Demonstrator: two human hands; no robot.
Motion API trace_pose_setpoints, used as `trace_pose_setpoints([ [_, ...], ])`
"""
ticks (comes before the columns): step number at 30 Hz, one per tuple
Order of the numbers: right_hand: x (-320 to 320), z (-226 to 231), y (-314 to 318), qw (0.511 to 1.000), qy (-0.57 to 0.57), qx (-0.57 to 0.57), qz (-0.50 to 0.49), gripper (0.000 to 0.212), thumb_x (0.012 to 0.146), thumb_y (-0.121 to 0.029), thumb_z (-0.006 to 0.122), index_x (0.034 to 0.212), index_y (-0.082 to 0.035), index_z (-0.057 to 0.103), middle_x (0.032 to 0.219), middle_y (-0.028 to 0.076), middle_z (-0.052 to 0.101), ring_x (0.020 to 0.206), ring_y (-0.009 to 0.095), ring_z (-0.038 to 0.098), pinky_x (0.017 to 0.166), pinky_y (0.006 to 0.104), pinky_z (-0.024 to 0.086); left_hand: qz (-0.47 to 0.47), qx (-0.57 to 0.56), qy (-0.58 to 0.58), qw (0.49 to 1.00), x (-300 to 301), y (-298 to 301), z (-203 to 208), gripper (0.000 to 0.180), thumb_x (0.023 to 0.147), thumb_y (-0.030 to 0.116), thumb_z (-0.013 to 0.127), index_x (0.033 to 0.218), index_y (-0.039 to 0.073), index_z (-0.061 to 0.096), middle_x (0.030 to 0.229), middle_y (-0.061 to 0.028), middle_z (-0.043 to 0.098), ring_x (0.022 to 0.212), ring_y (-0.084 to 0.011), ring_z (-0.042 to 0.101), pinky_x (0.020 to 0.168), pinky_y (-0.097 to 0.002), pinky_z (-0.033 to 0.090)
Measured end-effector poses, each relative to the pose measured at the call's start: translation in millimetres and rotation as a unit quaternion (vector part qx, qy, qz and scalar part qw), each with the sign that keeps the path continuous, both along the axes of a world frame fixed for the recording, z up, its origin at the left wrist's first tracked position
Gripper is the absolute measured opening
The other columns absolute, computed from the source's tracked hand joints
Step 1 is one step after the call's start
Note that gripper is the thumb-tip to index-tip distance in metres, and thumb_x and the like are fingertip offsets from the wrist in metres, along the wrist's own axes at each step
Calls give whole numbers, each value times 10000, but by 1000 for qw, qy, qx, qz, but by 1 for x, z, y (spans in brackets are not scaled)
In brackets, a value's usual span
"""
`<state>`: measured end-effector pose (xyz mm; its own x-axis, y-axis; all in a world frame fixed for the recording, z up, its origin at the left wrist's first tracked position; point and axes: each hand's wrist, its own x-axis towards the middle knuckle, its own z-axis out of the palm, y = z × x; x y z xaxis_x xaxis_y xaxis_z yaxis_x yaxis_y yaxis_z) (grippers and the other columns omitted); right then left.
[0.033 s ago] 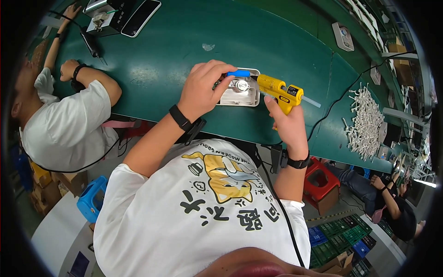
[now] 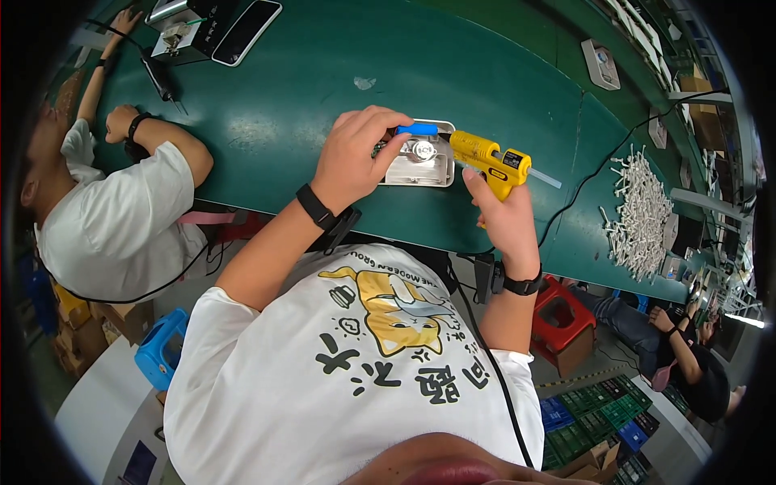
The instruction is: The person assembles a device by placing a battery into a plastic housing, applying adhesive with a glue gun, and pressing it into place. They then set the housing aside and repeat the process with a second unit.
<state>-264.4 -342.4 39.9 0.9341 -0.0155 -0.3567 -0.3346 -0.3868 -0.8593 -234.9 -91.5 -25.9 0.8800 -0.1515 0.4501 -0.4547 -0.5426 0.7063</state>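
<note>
My left hand (image 2: 352,158) pinches a blue cylinder (image 2: 419,128), which looks like a battery cell, between thumb and fingers. The cylinder lies over the far side of a shallow white plastic housing (image 2: 440,174) on the bench. Inside that housing sits a round silvery part (image 2: 422,150). Closed around the handle of a yellow hot glue gun (image 2: 477,147) is my right hand (image 2: 508,218). The gun's dark nozzle points left, close to the right end of the blue cylinder; I cannot tell whether they touch. A translucent glue stick (image 2: 546,178) juts from the gun's back.
The green bench (image 2: 299,105) carries a phone (image 2: 247,32) and a soldering-iron-like tool (image 2: 160,77) at the far left. A pile of small white parts (image 2: 638,218) lies right, past a black cable (image 2: 578,194). Another person (image 2: 121,210) sits at left. Another white housing (image 2: 600,65) stands far right.
</note>
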Motion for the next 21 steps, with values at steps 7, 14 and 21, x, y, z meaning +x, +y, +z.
trace_pose_setpoints([
  [7, 2, 9, -6, 999, 48, 12, 1, 409, 949, -386, 808, 1088, -16, 701, 769, -12, 612, 556, 57, 532, 495, 243, 458, 9, -8, 18, 1000, 1, -1, -2, 129, 943, 152, 774, 1048, 102, 719, 972, -22, 714, 839, -229, 687, 898, -395, 484],
  [14, 1, -5, -18, 997, 38, 61, -20, 405, 949, -376, 812, 1098, -18, 694, 813, 11, 662, 554, 62, 551, 501, 242, 465, 50, 32, -56, 997, 1, -1, 5, 96, 925, 141, 785, 959, 89, 713, 929, -20, 733, 840, -240, 693, 895, -407, 499],
  [21, 13, -8, -12, 998, 47, 39, -14, 376, 952, -372, 810, 1057, -28, 700, 806, 12, 671, 556, 63, 559, 503, 242, 468, -7, -38, 150, 988, 21, 9, -3, 120, 911, 63, 779, 1019, 30, 739, 1081, -105, 767, 950, -264, 736, 853, -378, 561],
])
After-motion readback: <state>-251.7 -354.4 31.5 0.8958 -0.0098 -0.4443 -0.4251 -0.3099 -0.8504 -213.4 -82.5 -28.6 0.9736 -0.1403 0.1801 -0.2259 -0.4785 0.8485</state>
